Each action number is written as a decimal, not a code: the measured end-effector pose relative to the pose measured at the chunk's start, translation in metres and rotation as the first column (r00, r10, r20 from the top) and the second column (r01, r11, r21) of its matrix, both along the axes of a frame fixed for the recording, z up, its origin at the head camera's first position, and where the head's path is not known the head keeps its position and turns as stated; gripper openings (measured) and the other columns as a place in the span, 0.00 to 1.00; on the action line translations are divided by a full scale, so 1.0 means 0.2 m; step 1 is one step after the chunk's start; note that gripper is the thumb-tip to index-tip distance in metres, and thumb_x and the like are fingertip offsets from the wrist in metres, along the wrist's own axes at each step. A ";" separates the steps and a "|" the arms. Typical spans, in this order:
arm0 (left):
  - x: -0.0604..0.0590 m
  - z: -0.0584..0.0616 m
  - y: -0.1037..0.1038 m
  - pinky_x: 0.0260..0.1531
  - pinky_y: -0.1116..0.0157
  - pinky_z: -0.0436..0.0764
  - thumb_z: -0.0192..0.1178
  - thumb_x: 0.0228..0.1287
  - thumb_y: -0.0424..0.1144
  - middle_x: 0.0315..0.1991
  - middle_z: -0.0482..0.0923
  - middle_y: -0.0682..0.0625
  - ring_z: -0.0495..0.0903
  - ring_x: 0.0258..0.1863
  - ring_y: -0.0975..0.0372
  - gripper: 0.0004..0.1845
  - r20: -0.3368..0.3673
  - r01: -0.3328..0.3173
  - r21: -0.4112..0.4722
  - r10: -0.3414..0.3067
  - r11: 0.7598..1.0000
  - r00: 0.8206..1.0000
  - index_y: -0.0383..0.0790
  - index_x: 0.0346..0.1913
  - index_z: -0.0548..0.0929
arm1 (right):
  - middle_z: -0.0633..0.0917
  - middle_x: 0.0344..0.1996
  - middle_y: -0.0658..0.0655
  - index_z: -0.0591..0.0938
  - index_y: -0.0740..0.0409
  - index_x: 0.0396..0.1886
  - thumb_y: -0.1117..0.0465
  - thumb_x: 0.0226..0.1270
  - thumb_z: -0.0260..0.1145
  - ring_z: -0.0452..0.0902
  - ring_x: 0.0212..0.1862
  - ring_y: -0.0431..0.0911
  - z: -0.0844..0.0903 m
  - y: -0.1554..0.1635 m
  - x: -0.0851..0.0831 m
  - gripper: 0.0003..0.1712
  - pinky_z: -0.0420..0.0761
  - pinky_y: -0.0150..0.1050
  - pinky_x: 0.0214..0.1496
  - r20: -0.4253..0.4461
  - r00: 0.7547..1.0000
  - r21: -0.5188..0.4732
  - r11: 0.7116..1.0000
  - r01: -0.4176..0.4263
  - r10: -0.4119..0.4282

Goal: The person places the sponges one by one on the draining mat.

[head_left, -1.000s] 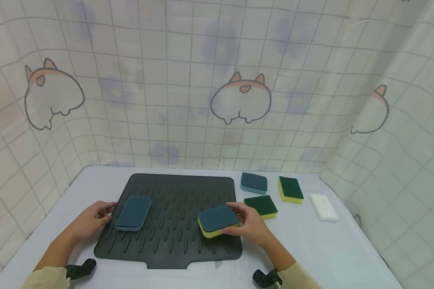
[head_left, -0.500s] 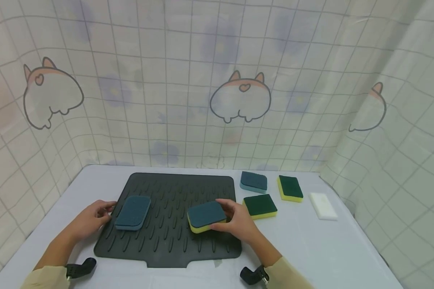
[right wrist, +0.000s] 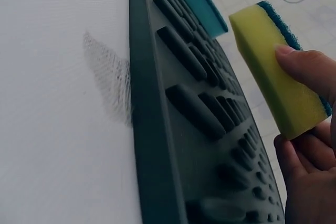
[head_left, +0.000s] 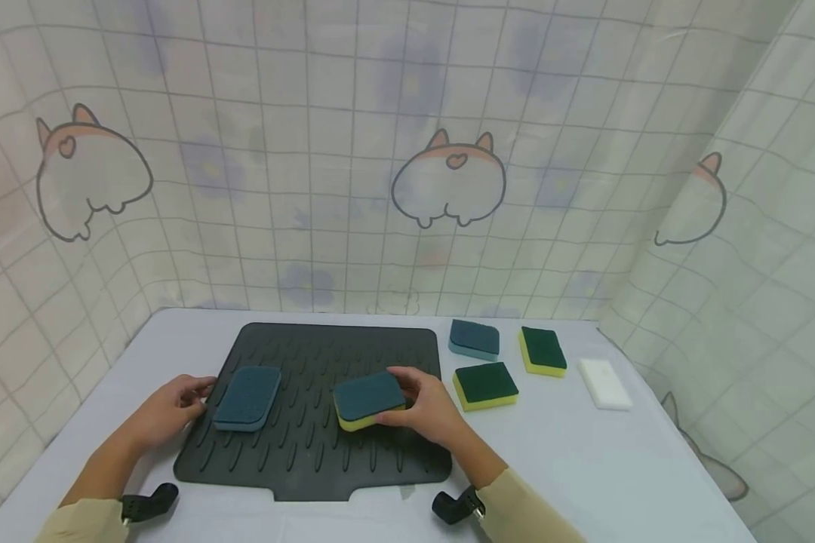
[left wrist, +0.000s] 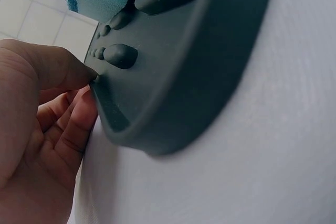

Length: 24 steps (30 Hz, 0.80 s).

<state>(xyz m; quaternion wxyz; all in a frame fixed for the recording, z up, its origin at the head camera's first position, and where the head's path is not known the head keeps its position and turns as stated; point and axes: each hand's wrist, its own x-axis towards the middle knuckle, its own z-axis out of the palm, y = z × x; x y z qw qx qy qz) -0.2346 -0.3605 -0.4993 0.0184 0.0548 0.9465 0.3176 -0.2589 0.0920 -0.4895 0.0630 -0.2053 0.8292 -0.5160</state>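
Holding a teal-topped yellow sponge (head_left: 365, 400)

We had room over the mat (head_left: 309, 475) between the blue sponge (head_left: 247, 400) and held sponge (head_left: 367, 396) — a green-topped sponge (head_left: 485, 383) obstructed beyond the mat's right edge.

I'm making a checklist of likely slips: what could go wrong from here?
The yellow sponge is held off the mat between the right hand's thumb and fingers, so a loose grip might drop it.
If carried much farther left, it might bump the blue sponge lying on the mat.
The left hand pinches the mat's edge; a tug there might shift the mat and that blue sponge.
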 end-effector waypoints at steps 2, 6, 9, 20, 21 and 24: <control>0.00 0.00 0.00 0.41 0.57 0.80 0.56 0.67 0.28 0.56 0.77 0.32 0.77 0.47 0.51 0.27 -0.002 -0.002 0.003 0.002 1.000 1.000 0.23 0.69 0.71 | 0.81 0.65 0.58 0.73 0.57 0.73 0.52 0.53 0.82 0.81 0.63 0.54 0.00 -0.02 -0.01 0.47 0.81 0.47 0.62 0.006 1.000 0.001 1.000 0.001 -0.001; 0.00 0.00 0.00 0.41 0.58 0.80 0.56 0.67 0.28 0.56 0.77 0.32 0.76 0.46 0.52 0.27 -0.006 -0.002 0.012 0.002 1.000 1.000 0.23 0.68 0.71 | 0.80 0.65 0.59 0.73 0.57 0.72 0.53 0.53 0.83 0.81 0.64 0.54 0.00 -0.07 -0.02 0.47 0.80 0.48 0.64 0.027 1.000 0.006 1.000 0.010 -0.010; 0.00 0.00 0.00 0.40 0.58 0.80 0.56 0.67 0.28 0.55 0.77 0.32 0.76 0.46 0.52 0.27 -0.004 -0.005 0.008 0.005 1.000 1.000 0.23 0.68 0.71 | 0.81 0.65 0.59 0.73 0.56 0.72 0.53 0.53 0.83 0.80 0.64 0.54 0.01 -0.10 -0.03 0.47 0.80 0.48 0.64 0.039 0.999 0.019 1.000 0.005 -0.006; 0.00 0.02 0.01 0.42 0.57 0.79 0.56 0.67 0.28 0.56 0.76 0.33 0.76 0.46 0.52 0.27 0.009 -0.007 0.004 0.007 1.000 1.000 0.23 0.69 0.71 | 0.82 0.64 0.59 0.74 0.57 0.71 0.53 0.52 0.83 0.82 0.63 0.53 -0.01 -0.19 -0.07 0.47 0.81 0.48 0.62 0.055 0.998 0.017 1.000 -0.008 0.007; 0.00 0.02 0.01 0.41 0.58 0.79 0.56 0.67 0.28 0.56 0.77 0.33 0.76 0.46 0.52 0.28 0.008 -0.007 0.003 0.007 1.000 1.000 0.23 0.69 0.71 | 0.82 0.64 0.59 0.74 0.57 0.71 0.53 0.52 0.83 0.82 0.63 0.52 -0.01 -0.20 -0.07 0.47 0.81 0.48 0.62 0.059 0.998 0.020 1.000 -0.005 0.004; 0.00 0.02 0.01 0.40 0.60 0.79 0.56 0.67 0.28 0.56 0.76 0.33 0.76 0.46 0.53 0.28 0.006 -0.006 0.001 0.006 1.000 1.000 0.24 0.69 0.71 | 0.82 0.64 0.59 0.74 0.58 0.71 0.53 0.52 0.83 0.82 0.63 0.52 -0.02 -0.23 -0.08 0.47 0.81 0.47 0.62 0.064 0.998 0.032 0.999 0.002 -0.004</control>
